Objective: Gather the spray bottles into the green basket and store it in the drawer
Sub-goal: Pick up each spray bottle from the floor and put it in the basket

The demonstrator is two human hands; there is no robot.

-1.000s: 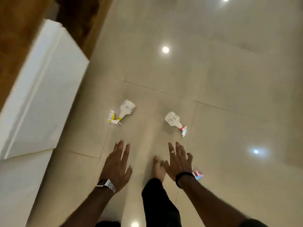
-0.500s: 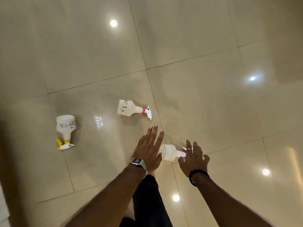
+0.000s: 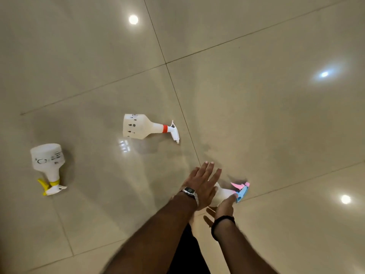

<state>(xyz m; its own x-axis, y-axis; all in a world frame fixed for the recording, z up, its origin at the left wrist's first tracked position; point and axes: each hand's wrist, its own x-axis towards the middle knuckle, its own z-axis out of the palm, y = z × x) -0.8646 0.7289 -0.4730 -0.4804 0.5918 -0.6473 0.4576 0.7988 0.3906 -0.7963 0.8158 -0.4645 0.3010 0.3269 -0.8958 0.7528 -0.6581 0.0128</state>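
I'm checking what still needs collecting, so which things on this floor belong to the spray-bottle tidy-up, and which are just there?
Part of the job:
- white plastic spray bottle with red collar, lying on its side
- white plastic spray bottle with yellow trigger, lying on its side
- white plastic spray bottle with pink and blue nozzle, between left hand and right hand

Just there:
- glossy beige tiled floor
- nothing else; no basket or drawer in view

Dim warm indoor light, 4 ceiling lamps mirrored as bright glare spots on the glossy tiled floor (image 3: 256, 115), soft shadows beside the bottles, motion blur on forearms and lower edge, grout lines bowed by wide-angle distortion
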